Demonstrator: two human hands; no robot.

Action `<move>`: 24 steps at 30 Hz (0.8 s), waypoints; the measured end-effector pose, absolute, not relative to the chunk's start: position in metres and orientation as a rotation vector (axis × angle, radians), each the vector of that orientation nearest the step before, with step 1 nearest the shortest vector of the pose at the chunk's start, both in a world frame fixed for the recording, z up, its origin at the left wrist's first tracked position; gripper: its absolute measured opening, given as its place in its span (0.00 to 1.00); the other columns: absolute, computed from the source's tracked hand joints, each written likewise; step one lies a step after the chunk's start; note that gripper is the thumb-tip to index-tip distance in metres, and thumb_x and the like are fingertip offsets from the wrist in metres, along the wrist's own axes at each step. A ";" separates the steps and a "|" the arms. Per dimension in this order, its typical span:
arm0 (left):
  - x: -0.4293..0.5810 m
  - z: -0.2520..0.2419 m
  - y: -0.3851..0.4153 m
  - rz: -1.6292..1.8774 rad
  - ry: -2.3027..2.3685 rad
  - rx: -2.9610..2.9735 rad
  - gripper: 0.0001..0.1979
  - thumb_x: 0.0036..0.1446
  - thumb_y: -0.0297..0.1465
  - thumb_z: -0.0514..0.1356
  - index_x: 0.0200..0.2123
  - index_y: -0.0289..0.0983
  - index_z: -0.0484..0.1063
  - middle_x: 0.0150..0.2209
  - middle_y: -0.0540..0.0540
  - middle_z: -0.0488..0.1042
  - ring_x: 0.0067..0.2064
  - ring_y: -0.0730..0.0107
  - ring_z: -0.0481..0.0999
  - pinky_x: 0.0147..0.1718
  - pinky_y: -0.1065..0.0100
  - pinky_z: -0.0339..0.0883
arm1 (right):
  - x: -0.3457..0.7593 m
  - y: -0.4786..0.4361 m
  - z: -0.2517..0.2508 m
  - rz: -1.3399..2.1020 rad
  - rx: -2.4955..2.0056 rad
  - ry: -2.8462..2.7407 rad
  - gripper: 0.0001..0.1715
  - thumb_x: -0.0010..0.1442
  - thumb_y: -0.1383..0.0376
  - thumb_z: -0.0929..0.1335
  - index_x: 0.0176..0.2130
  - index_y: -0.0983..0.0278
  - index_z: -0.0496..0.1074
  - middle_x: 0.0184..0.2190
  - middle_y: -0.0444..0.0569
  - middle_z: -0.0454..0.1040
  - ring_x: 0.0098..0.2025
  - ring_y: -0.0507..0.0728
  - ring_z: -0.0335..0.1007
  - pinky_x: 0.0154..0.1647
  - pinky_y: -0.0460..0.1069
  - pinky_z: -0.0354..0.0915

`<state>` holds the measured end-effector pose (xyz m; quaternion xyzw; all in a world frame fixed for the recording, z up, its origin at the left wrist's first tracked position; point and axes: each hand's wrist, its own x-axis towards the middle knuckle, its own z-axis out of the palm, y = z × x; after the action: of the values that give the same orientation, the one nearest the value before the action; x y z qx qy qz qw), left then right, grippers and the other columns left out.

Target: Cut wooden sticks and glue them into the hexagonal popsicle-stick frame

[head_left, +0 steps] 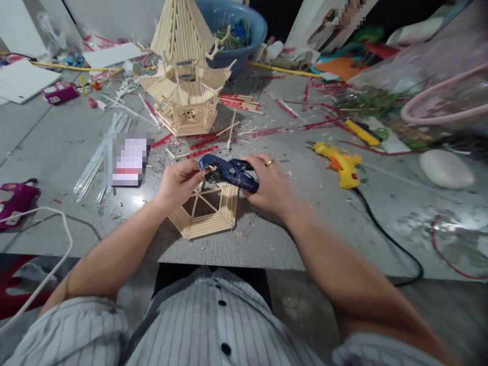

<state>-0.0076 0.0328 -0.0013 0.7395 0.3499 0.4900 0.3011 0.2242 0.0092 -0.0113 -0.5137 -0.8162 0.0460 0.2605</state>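
Note:
My right hand (272, 185) is closed around a dark blue cutter (229, 172), whose jaws point left. My left hand (179, 183) pinches a thin wooden stick (211, 169) and holds its end at the cutter's jaws. Both hands hover just above a flat hexagonal frame (208, 211) built of wooden sticks, which lies on the grey table (267, 239) near its front edge. A tall stick-built pagoda model (183, 76) stands farther back on the table.
A yellow glue gun (341, 162) with a black cord lies to the right. Red and clear sticks litter the table around the pagoda. A blue bowl (251, 30) sits behind it. A purple tool (17, 198) and a white cable lie at the left edge.

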 end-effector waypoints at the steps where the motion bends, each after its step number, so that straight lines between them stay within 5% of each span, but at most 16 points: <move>1: -0.007 -0.002 0.033 1.299 0.938 1.971 0.12 0.54 0.37 0.61 0.23 0.37 0.72 0.19 0.52 0.67 0.22 0.79 0.62 0.21 0.72 0.57 | 0.224 0.009 -0.011 0.132 -1.391 -2.214 0.33 0.47 0.66 0.67 0.54 0.61 0.61 0.51 0.59 0.66 0.54 0.68 0.64 0.53 0.64 0.63; 15: -0.006 0.002 0.030 1.284 0.898 1.950 0.09 0.54 0.32 0.61 0.23 0.35 0.72 0.19 0.53 0.67 0.22 0.79 0.63 0.21 0.74 0.59 | 0.222 0.010 -0.014 0.136 -1.406 -2.238 0.32 0.45 0.66 0.67 0.52 0.63 0.63 0.49 0.59 0.68 0.52 0.67 0.66 0.51 0.62 0.65; 24: -0.007 0.000 0.032 1.236 0.898 1.914 0.12 0.53 0.38 0.62 0.25 0.35 0.74 0.21 0.52 0.70 0.24 0.78 0.67 0.23 0.74 0.64 | 0.222 0.011 -0.013 0.184 -1.399 -2.265 0.30 0.47 0.65 0.67 0.51 0.61 0.63 0.48 0.58 0.69 0.50 0.67 0.67 0.50 0.63 0.65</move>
<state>-0.0072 0.0317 0.0004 0.7351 0.3450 0.4748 0.3393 0.2215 0.0109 -0.0130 -0.5095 -0.8252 0.0672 0.2343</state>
